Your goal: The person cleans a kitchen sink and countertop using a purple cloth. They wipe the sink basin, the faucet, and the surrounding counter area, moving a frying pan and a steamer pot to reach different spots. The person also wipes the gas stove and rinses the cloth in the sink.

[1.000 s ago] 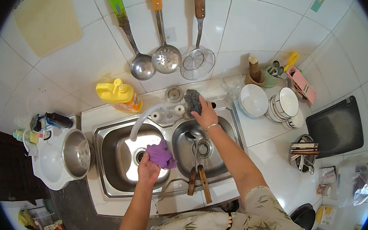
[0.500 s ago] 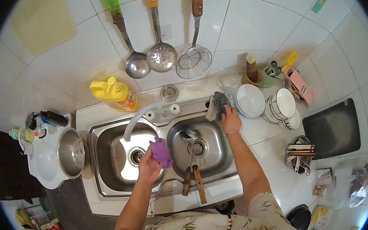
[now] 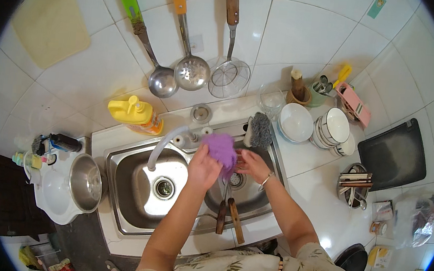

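Note:
A crumpled purple cloth (image 3: 220, 149) is held in my left hand (image 3: 204, 169), over the divider and the right basin of the sink. My right hand (image 3: 252, 166) is beside the cloth's right edge, its fingers apart; whether their tips touch it is unclear. Below the hands, two utensils with wooden handles (image 3: 234, 215) lean over the front rim of the right basin (image 3: 260, 205), their heads largely covered by the cloth. A grey scrubber (image 3: 262, 131) sits at that basin's back right corner, against a pale sponge-like block (image 3: 248, 133).
The faucet hose (image 3: 163, 143) arches over the left basin (image 3: 135, 201). A yellow jug (image 3: 136, 114) stands behind it. White bowls (image 3: 295, 122) are stacked at the back right, near a chopstick holder (image 3: 354, 188). A steel bowl (image 3: 86, 183) stands left; ladles (image 3: 163, 81) hang above.
My left hand has carried the purple cloth up and to the right. My right hand has let go of the grey scrubber and come down-left to the cloth.

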The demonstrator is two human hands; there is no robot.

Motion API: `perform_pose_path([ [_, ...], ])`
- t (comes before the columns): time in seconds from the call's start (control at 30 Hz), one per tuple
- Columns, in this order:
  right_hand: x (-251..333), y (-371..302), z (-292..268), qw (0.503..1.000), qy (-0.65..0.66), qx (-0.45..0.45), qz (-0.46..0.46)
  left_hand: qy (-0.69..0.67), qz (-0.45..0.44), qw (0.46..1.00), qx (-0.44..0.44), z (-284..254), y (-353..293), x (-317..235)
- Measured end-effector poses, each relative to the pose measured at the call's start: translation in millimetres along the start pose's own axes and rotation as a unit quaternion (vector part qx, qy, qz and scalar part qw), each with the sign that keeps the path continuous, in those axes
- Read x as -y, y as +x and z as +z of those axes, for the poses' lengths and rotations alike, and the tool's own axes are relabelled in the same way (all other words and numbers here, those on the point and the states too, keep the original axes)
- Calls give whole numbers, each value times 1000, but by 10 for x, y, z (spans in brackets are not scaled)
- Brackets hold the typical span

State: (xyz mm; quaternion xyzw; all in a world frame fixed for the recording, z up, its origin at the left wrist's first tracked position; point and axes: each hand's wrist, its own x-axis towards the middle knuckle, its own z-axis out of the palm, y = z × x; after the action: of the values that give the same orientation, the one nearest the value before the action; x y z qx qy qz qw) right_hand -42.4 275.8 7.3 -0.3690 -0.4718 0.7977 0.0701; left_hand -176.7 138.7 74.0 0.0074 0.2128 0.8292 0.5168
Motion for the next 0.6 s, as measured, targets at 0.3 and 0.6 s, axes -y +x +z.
perform_pose_path([
  [0.3, 692, 1286, -322, 862, -344, -282, -244, 245, -37, 952, -181, -21, 508, -119],
  [0.6, 571, 1732, -16, 690, -704, -121, -120, 328, -70, 916, -221, -853, -326, -315],
])
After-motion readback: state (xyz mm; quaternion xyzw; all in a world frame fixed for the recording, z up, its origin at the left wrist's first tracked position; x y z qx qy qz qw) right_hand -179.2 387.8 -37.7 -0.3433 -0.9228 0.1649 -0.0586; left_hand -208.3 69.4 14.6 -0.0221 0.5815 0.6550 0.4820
